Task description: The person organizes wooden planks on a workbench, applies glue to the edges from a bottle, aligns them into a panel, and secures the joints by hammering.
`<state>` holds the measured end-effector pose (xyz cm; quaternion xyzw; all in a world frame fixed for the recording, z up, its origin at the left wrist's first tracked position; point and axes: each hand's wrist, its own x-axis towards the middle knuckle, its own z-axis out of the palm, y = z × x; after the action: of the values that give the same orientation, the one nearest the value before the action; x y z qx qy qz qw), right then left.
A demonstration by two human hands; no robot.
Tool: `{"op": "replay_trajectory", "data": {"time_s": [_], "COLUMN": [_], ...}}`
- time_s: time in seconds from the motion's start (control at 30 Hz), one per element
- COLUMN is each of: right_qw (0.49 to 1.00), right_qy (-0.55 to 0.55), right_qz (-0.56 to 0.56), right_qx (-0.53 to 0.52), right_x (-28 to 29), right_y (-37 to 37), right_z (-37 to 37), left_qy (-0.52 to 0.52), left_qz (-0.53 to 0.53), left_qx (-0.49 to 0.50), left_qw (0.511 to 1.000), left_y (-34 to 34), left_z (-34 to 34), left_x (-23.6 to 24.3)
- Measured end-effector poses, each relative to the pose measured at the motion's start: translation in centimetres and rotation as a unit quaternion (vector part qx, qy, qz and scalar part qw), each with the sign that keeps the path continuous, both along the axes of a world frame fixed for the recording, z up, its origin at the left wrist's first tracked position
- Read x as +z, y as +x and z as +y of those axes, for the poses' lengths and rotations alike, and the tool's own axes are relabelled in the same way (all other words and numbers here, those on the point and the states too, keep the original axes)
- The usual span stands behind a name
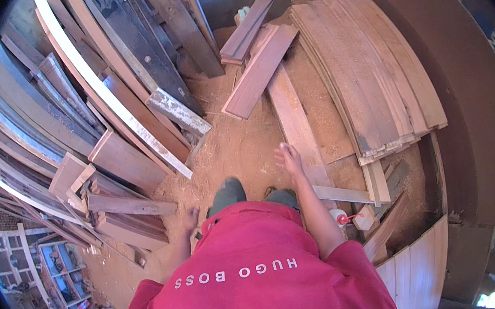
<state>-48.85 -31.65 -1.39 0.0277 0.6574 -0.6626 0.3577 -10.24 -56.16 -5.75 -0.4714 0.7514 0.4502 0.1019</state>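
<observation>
My right hand [288, 159] reaches forward, fingers loosely apart with nothing seen in them. It is beside a long light-brown plank [291, 108] lying on the floor; whether it touches the plank I cannot tell. Low at my left side hangs my left hand [192, 218], foreshortened, its fingers loosely extended and nothing visible in them. It is nearest to some short dark boards [133, 205]. Ahead of me, a short reddish board [260, 71] lies slanted by the long plank, with a small stack of boards [247, 29] behind it.
Wide planks [365, 70] are piled at the far right. Many long boards [84, 47] lean along the left. A white bottle with a red cap [340, 217] stands at my right among offcuts. Sawdust covers the floor [218, 145]. A shelf rack [60, 273] stands at lower left.
</observation>
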Motion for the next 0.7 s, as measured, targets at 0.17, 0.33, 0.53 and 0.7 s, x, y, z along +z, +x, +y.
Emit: {"op": "replay_trajectory", "data": {"time_s": [0.17,0.33,0.53,0.7], "right_qw": [0.994,0.990,0.977,0.958], "right_qy": [0.004,0.028,0.038,-0.042], "right_qz": [-0.094,-0.136,-0.205,-0.246], "right_qx": [0.060,-0.005,-0.039,-0.144], "right_x": [0.0,-2.7,-6.9,-10.3], "right_y": [-7.2,-13.2,-18.7,-19.1], "right_z": [-9.8,-16.5,-25.1,-27.9], "left_qy": [-0.031,-0.041,0.007,0.174], "left_qz": [0.155,0.217,0.151,0.089], "left_qx": [0.049,-0.079,-0.106,-0.042], "left_qw": [0.986,0.972,0.983,0.980], "left_y": [-14.7,-34.4,-54.1,-62.5], "left_z": [-10.1,-16.5,-23.8,-22.0], "left_x": [5.8,9.4,-0.6,-5.2]}}
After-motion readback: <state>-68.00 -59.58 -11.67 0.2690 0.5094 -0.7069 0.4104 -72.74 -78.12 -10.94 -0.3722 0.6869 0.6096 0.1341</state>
